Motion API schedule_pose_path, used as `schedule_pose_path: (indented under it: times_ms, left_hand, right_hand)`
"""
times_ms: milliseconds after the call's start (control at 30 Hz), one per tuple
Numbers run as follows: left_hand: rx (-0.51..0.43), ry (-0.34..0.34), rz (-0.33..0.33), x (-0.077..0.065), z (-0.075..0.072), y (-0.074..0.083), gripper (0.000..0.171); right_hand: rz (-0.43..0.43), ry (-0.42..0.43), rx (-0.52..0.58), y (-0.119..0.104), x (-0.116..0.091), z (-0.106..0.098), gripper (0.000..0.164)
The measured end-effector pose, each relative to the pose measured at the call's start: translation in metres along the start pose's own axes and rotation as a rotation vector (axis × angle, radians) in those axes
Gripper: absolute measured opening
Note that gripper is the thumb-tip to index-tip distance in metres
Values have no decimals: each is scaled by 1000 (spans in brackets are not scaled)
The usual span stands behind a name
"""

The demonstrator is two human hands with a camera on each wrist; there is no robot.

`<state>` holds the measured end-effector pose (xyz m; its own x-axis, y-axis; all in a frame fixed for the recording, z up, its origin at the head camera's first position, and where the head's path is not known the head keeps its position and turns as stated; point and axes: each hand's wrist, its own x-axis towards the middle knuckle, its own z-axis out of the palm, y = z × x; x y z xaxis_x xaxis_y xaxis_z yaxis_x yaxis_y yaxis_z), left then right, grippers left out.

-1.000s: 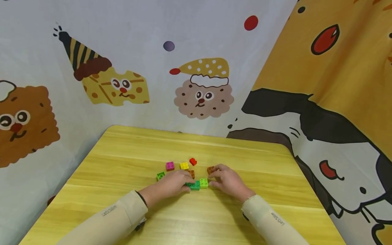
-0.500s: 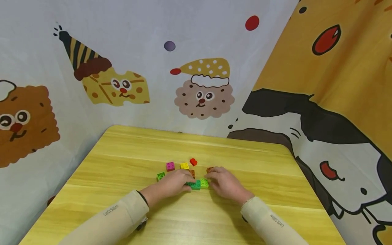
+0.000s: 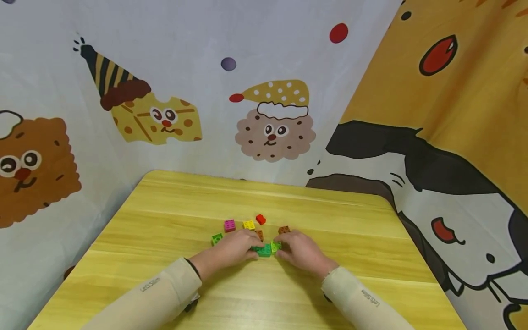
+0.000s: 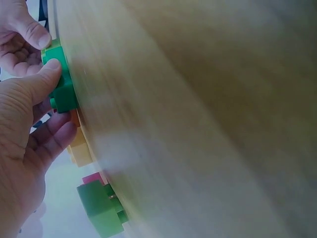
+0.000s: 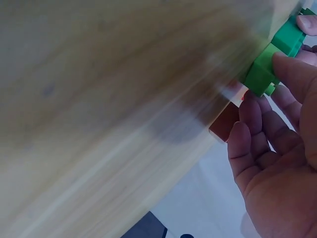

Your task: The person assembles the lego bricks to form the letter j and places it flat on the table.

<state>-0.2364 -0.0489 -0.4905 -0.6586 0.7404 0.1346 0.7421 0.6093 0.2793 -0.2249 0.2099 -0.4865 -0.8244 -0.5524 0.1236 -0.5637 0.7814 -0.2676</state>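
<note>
My left grip [image 3: 234, 248] was clamped on the oblong green brick [image 3: 264, 250], smooth-sided plastic topped with round studs. My right grip [image 3: 304, 250] pinched the shorter, blocky lime brick [image 3: 276, 246], whose end seemed to butt against the green one, though partly covered. Both sat on the wood-grained worktop [image 3: 264, 293], with a square, studded brown brick [image 3: 284, 229] just beyond my right grip.

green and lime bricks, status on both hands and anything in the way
Left hand gripping green brick. Right hand pinching lime brick. Bricks end to end, no visible gap. Brown brick close beyond right hand, not between them.
</note>
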Motion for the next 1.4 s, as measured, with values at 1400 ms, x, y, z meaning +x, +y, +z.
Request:
schedule_pose_path:
  times_ms: [1400]
  left_hand:
    - [-30, 9, -1, 1, 0, -1, 34]
  right_hand:
    - [9, 26, 253, -8, 3, -4, 35]
